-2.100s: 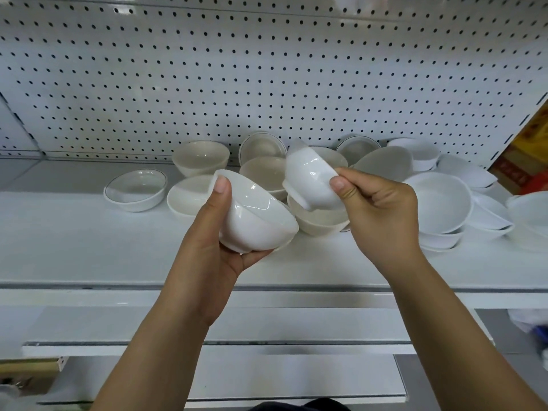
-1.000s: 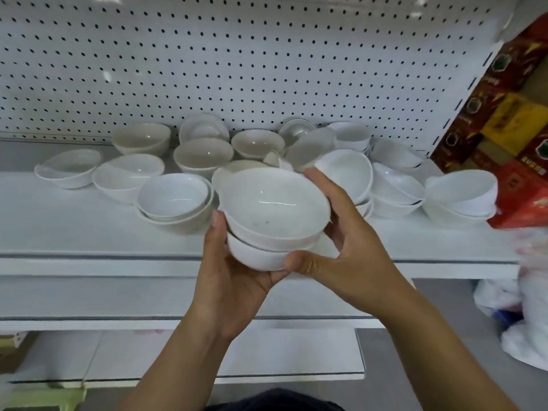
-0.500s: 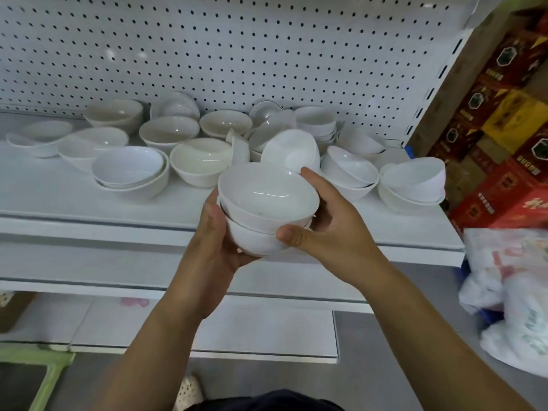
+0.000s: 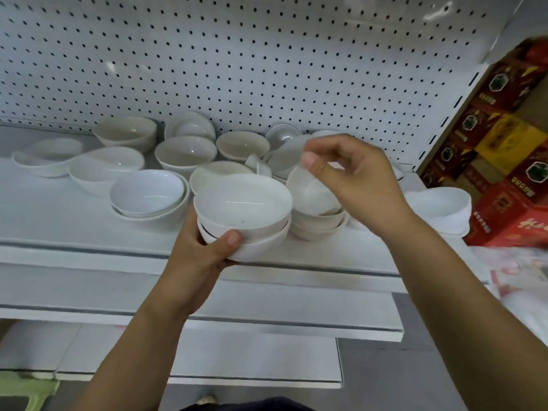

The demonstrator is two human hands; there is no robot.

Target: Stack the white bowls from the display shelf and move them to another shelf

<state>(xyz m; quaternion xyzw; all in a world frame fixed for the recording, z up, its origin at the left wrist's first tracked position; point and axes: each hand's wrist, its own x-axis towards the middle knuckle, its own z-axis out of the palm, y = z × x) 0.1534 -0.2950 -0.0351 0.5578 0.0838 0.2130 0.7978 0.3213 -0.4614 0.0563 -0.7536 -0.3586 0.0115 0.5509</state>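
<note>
At the left end of the white display shelf [image 4: 59, 221], in front of the pegboard wall [image 4: 207, 54], many loose white bowls [image 4: 106, 167] stand, some upright and some leaning on each other. A little more to the right, a nested pair of bowls [image 4: 148, 194] sits near the front edge. Next is the left hand [image 4: 198, 256]. It holds a stack of two bowls [image 4: 243, 209] from below, with the palm under the lower bowl and the thumb [image 4: 232, 237] curled up against the outer wall; the other fingers are hidden behind the stack. The stack is upright at the front edge of the shelf, and the upper bowl sits deep in the lower one. Just to the right, a low pile of bowls [image 4: 320, 226] stands on the shelf, and a tilted bowl [image 4: 311, 194] lies on top of it with its opening turned toward the camera. The right hand [image 4: 355, 176] is over this bowl, with the fingers half curled and the thumb apart from the forefinger; I cannot tell whether they touch the rim. Farther right, more stacked bowls [image 4: 439, 206] stand at the end of the shelf, and beside it there are red and yellow boxes [image 4: 504, 161].
</note>
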